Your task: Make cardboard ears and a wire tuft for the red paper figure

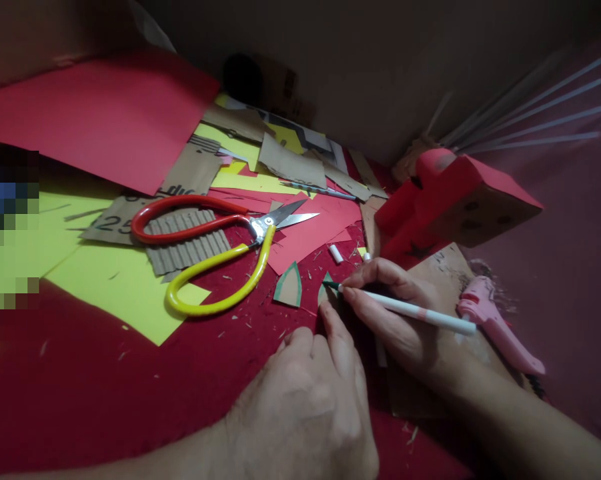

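Note:
My right hand [400, 313] grips a white felt-tip marker [415, 309] whose green tip meets a small pointed cardboard piece [325, 291]. My left hand [315, 387] is closed, its index finger holding that piece down on the dark red cloth; the fingertip and marker hide part of it. Left of it lies a similar cardboard piece [289, 287] with green borders. Red-and-yellow-handled scissors [260, 230] rest with blades apart on paper and corrugated cardboard [193, 233]. A small white marker cap [335, 253] lies just beyond the pieces.
A red paper-covered box shape [430, 200] stands at the right, with a pink glue gun [500, 327] near it and pale sticks [545, 113] behind. Red paper [100, 113], yellow paper [125, 293], cardboard scraps [293, 160] and a pencil [325, 190] cover the far side.

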The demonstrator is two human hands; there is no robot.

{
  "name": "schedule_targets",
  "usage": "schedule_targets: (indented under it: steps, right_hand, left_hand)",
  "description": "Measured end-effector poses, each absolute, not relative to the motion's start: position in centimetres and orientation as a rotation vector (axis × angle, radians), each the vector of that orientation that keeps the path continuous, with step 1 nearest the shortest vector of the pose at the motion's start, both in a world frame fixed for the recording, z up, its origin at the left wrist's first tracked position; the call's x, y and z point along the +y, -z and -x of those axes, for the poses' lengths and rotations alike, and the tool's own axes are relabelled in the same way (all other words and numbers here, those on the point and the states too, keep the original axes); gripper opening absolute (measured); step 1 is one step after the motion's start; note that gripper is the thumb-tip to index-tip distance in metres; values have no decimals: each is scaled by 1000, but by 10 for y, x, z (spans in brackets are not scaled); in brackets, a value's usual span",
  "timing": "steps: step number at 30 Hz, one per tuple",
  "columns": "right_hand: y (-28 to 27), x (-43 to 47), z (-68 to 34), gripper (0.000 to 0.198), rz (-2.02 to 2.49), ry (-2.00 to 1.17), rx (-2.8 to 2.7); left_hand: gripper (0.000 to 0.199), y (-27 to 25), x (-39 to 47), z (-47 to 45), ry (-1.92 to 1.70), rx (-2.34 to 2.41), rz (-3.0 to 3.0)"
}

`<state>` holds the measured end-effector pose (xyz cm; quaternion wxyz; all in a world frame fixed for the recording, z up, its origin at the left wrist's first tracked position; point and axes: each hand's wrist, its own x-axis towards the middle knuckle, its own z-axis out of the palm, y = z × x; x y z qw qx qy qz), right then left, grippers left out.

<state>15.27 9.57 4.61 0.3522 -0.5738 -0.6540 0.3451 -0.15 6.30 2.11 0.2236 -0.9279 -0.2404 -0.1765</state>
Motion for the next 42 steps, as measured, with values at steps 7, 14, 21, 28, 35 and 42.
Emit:
schedule_targets:
  steps: [7, 14, 21, 28, 35, 42]
  right_hand:
    - [-46, 95, -154, 9, 1505, -893, -1749]
    - [-45, 96, -152, 11, 1512, -859, -1696]
    - [-51, 97, -149, 9, 1503, -777, -1753]
    - [-52, 94, -155, 8, 1523, -963, -1757]
    - [-58, 92, -152, 7, 1528, -1058, -1684]
    - [-60, 94, -153, 6, 1546, -1104, -1702]
  left_hand:
    - [42, -22, 61, 1, 500, -671, 2570]
    - [43, -23, 63, 1, 492, -669, 2550]
    - [42, -23, 63, 0, 494, -689, 2560]
    - [39, -22, 63, 1, 509, -658, 2575]
    - [36, -14, 59, -1, 537, -687, 2560]
    - [35, -8, 59, -3, 604, -697, 2524]
